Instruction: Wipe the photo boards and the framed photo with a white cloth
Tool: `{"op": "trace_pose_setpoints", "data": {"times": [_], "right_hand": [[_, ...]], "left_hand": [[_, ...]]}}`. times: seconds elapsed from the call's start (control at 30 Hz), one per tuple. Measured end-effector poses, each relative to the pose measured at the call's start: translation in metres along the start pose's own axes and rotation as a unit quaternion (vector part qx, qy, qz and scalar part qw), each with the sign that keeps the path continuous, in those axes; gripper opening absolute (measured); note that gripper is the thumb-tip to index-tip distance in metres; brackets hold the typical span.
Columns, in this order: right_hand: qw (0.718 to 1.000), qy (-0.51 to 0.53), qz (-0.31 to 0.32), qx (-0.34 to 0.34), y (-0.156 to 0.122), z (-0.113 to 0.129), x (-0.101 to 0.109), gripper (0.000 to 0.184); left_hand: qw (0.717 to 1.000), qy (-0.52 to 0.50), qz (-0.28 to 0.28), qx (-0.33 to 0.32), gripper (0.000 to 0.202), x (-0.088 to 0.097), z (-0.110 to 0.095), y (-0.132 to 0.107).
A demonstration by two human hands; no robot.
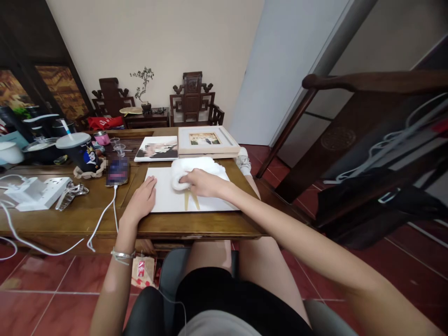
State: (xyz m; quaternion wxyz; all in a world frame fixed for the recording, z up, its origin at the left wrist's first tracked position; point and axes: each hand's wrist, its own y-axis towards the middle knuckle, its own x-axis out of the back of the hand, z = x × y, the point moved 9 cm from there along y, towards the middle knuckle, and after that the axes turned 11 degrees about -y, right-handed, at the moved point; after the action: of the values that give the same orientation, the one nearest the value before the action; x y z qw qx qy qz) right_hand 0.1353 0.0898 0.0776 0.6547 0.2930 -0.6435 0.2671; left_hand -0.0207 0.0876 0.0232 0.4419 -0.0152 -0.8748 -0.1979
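Note:
A flat white panel [163, 186] lies on the wooden table in front of me. My left hand [143, 198] rests on its left edge, fingers laid out flat. With its fingers closed, my right hand [201, 182] grips a thick, folded white towel [196, 164] against the panel's upper middle. Much of the panel is covered by the towel and my right forearm. Two narrow gold-coloured strips [186, 200] show below the towel; whether they are part of the panel or lie on it, I cannot tell.
Behind the panel lie a framed picture [210, 138] and a photo panel [157, 148]. On the left are a lidded cup with a straw [84, 151], a phone [117, 171] on a charging cable, a power strip [42, 193] and crumpled clear plastic [72, 193]. A wooden chair [336, 121] stands right.

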Motion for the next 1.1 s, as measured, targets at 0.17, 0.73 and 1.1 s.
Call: {"op": "trace_pose_setpoints", "data": {"times": [0.17, 0.73, 1.1], "right_hand": [[0.995, -0.019, 0.078, 0.058, -0.041, 0.046, 0.01, 0.041], [0.996, 0.041, 0.051, 0.065, 0.009, 0.024, 0.01, 0.038], [1.0, 0.013, 0.001, -0.004, 0.047, 0.008, 0.006, 0.04]], "left_hand": [[1.0, 0.003, -0.003, 0.002, 0.051, -0.001, -0.001, 0.0], [1.0, -0.005, -0.003, -0.004, 0.051, 0.001, -0.001, 0.0], [1.0, 0.004, 0.015, 0.014, 0.055, 0.001, -0.004, 0.0]]}}
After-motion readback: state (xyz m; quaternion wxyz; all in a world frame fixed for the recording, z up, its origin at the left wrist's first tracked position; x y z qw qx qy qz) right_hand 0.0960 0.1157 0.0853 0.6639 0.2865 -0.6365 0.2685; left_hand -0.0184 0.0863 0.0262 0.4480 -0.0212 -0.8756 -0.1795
